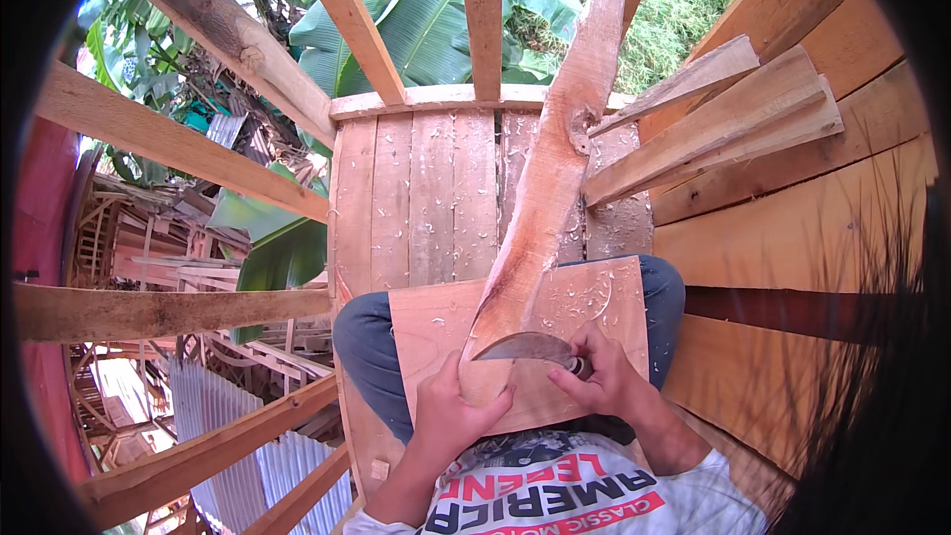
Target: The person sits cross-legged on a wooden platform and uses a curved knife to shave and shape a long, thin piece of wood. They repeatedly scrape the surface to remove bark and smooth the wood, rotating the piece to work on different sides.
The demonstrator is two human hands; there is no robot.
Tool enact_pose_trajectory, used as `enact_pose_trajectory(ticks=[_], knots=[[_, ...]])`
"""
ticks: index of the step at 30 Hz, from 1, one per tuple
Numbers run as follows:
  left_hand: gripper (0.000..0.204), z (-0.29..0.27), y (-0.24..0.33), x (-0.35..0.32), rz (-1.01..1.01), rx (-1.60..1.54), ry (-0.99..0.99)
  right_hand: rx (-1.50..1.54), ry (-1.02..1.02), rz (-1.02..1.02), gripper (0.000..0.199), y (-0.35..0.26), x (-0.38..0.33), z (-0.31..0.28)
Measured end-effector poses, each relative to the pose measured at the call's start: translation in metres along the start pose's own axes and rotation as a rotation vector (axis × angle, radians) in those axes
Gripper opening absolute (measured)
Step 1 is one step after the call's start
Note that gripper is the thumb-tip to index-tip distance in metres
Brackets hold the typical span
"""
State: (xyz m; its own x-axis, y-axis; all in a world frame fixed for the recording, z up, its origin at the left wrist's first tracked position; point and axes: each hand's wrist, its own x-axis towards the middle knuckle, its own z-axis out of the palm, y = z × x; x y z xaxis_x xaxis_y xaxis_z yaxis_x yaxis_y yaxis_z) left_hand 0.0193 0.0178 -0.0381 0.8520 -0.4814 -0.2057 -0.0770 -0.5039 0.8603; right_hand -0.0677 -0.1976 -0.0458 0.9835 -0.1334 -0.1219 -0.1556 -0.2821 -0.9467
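Seemingly to steady it, the left hand (pixel 458 404) grasps the near end of the long plank (pixel 557 173) above the lap board (pixel 606 299), while the right hand (pixel 606 376) grips the curved knife (pixel 525 345) across it.

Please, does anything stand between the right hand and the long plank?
Yes: the blade of the curved knife. The right hand grips the handle, and the blade extends leftward across the near end of the long plank. I see nothing else between them.

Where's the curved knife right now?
In the head view, the curved knife is low, just right of centre: handle in the right hand, blade pointing left at the lower end of the long plank, above the lap board.
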Motion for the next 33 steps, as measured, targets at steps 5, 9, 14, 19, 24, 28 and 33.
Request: enact_pose_trajectory(ticks=[5,9,14,19,24,28,33], knots=[[0.059,0.003,-0.019,-0.002,0.113,0.123,-0.017,-0.283,-0.014,-0.15,0.026,-0.015,0.011,0.002],[0.056,0.003,-0.008,0.002,0.026,0.093,0.01,-0.471,0.064,-0.209,0.027,-0.016,0.013,-0.004],[0.052,0.001,-0.003,0.001,-0.013,0.091,0.031,-0.591,0.133,-0.117,0.032,-0.016,0.009,-0.012],[0.048,0.001,-0.005,0.001,0.016,0.137,0.031,-0.698,0.075,-0.07,0.042,-0.013,0.016,-0.012],[0.044,0.001,-0.008,0.001,0.025,0.107,0.02,-0.81,0.135,-0.118,0.045,-0.008,0.027,-0.018],[0.044,-0.001,-0.009,-0.001,0.033,0.119,-0.021,-0.877,0.147,-0.146,0.048,-0.002,0.033,-0.024],[0.046,0.001,-0.013,-0.002,0.072,0.139,-0.037,-0.918,0.297,-0.076,0.049,0.01,0.045,-0.041]])
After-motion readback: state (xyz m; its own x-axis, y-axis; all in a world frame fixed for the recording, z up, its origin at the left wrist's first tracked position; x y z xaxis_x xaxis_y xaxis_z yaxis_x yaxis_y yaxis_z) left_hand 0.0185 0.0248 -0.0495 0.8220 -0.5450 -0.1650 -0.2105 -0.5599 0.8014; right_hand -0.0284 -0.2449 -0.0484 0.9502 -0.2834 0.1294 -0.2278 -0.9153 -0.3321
